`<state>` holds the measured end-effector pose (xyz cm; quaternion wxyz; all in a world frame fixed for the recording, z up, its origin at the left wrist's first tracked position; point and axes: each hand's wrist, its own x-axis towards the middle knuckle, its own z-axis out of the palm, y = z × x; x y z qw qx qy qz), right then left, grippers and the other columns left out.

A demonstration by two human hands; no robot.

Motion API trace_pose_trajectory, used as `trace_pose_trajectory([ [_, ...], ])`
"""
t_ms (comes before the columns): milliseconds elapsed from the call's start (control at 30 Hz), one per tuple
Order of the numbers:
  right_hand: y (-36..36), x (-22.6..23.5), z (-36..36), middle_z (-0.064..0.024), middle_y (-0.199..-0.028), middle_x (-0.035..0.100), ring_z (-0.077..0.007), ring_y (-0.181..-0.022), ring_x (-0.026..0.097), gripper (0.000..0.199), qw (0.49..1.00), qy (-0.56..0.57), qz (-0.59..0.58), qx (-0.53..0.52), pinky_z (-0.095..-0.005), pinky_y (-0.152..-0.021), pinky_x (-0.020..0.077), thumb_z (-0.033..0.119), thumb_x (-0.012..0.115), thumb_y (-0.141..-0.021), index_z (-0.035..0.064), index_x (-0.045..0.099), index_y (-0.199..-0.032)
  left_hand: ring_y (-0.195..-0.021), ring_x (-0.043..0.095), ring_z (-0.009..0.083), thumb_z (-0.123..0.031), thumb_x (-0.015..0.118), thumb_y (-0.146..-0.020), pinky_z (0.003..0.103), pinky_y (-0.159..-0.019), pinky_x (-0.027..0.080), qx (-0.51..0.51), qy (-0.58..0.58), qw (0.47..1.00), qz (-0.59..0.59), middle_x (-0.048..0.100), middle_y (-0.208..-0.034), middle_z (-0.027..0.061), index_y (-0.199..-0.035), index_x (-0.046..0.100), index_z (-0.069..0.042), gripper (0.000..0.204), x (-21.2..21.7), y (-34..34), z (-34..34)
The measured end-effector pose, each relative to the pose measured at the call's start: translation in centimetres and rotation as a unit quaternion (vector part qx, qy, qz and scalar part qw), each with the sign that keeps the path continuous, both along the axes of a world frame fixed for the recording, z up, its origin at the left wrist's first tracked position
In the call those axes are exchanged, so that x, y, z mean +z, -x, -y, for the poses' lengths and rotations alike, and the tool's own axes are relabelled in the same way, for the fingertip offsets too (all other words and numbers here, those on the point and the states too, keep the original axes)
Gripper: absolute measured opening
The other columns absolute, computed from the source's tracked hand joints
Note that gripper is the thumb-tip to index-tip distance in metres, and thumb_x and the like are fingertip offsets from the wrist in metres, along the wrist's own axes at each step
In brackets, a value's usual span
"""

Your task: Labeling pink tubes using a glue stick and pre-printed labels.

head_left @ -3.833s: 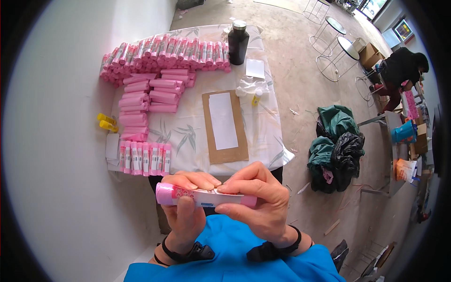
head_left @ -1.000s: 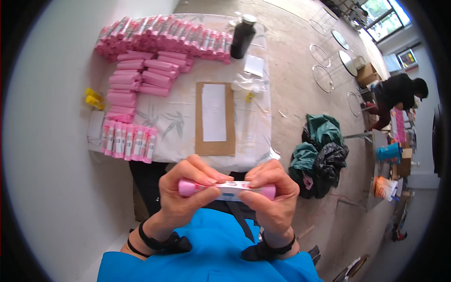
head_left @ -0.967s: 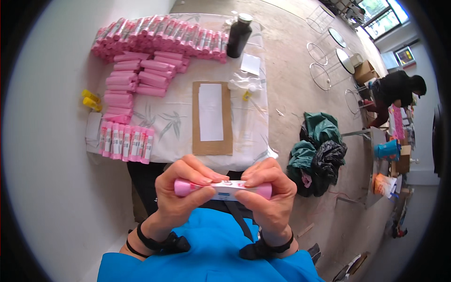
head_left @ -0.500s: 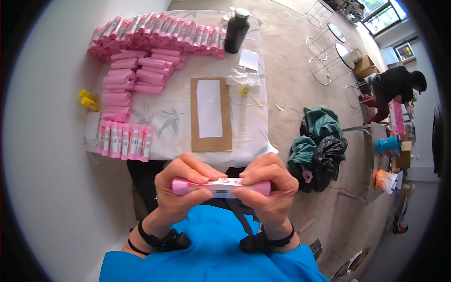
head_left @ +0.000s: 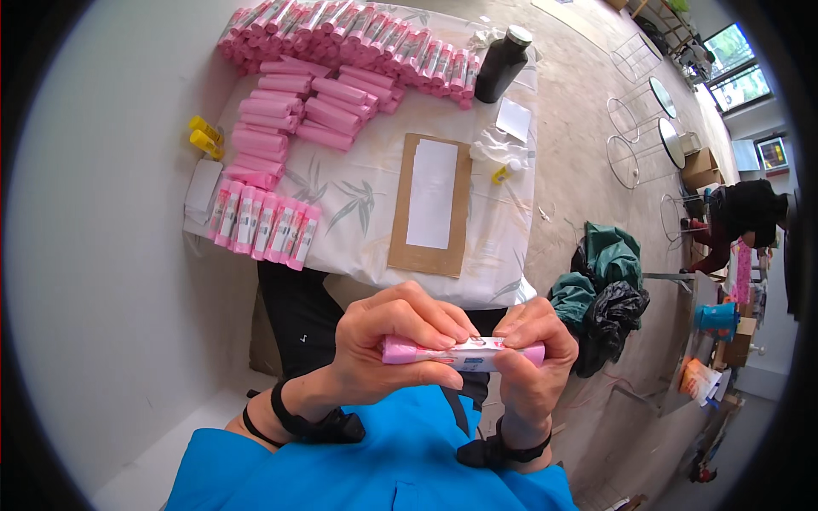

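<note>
Held level in front of my chest is a pink roll with a white printed label point(head_left: 474, 356) wrapped around its middle. My left hand point(head_left: 383, 341) grips its left part, fingers on top and thumb below. My right hand point(head_left: 538, 351) pinches the right part, with the fingertips on the label's upper edge. Pink shows at both ends of the roll. Beyond my hands, on the table, a stack of white paper strips point(head_left: 432, 192) lies on a brown cardboard piece point(head_left: 399, 243). A row of labelled pink rolls point(head_left: 266, 223) lies at the table's near left.
Unlabelled pink rolls point(head_left: 328, 111) and a large pile of labelled ones point(head_left: 341, 34) cover the far left. A black bottle point(head_left: 501, 68), a glue stick point(head_left: 504, 173) and yellow tubes point(head_left: 206, 136) stand or lie about. Dark bags point(head_left: 609, 289) are on the floor; a person point(head_left: 745, 217) bends at right.
My hands and the roll have shifted right in the picture, and the roll is slightly turned. My left fingers now reach further along the label. The whole view has swung, moving the table right.
</note>
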<state>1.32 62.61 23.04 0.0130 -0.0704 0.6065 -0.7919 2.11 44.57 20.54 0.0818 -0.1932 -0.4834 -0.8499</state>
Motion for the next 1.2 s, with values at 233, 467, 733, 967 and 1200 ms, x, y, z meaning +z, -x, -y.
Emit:
trace_pose_trajectory([
  [233, 0.0, -0.3, 0.1, -0.0082, -0.081, 0.061, -0.0147, -0.074, 0.059, 0.018, 1.000, 0.003, 0.020, 0.012, -0.0258, -0.067, 0.0458, -0.009, 0.076, -0.068, 0.0019, 0.066, -0.080, -0.093, 0.068, 0.0326, -0.007, 0.086, -0.068, 0.042, -0.079, 0.058, -0.018, 0.013, 1.000, 0.003, 0.063, -0.094, 0.0144, -0.093, 0.059, -0.003, 0.037, 0.0, 0.0, 0.7],
  [467, -0.6, 0.0, -0.4, -0.0084, -0.084, 0.061, -0.0144, -0.077, 0.060, 0.021, 0.997, -0.017, 0.006, 0.070, -0.0260, -0.068, 0.0484, 0.000, 0.082, -0.070, 0.0024, 0.066, -0.083, -0.080, 0.071, 0.0293, -0.006, 0.089, -0.064, 0.036, -0.067, 0.060, 0.033, 0.223, 0.966, -0.124, 0.068, -0.089, 0.0176, -0.088, 0.055, -0.004, 0.042, 0.9, -0.2, 2.1],
  [733, -1.6, 3.0, -0.7, -0.0129, -0.087, 0.067, -0.0210, -0.069, 0.067, 0.044, 0.937, -0.189, -0.281, 0.089, -0.0278, -0.055, 0.0548, 0.018, 0.093, -0.061, 0.0032, 0.067, -0.093, -0.074, 0.070, 0.0311, 0.003, 0.085, -0.064, 0.041, -0.065, 0.060, -0.042, 0.085, 0.991, -0.089, 0.069, -0.084, 0.0203, -0.073, 0.054, -0.001, 0.033, 3.1, -1.0, 2.7],
  [967, -1.7, 2.4, -0.2, -0.0134, -0.092, 0.070, -0.0240, -0.078, 0.070, 0.038, 0.942, -0.102, -0.307, 0.093, -0.0324, -0.065, 0.0537, 0.009, 0.089, -0.065, 0.0039, 0.065, -0.094, -0.068, 0.069, 0.0343, 0.004, 0.085, -0.063, 0.042, -0.058, 0.058, -0.101, 0.002, 0.993, -0.056, 0.067, -0.080, 0.0205, -0.075, 0.055, 0.000, 0.032, 3.1, -0.4, 2.0],
  [1200, -1.2, 0.8, 0.3, 0.0025, -0.094, 0.071, -0.0151, -0.093, 0.063, 0.019, 0.792, -0.419, -0.444, -0.017, -0.0433, -0.100, 0.0373, 0.007, 0.076, -0.073, 0.0143, 0.066, -0.087, -0.133, 0.041, 0.0361, -0.047, 0.077, -0.077, 0.048, -0.113, 0.034, -0.151, -0.194, 0.920, 0.305, 0.039, -0.144, 0.0194, -0.143, 0.032, -0.018, 0.086, -1.2, -1.3, 0.7],
])
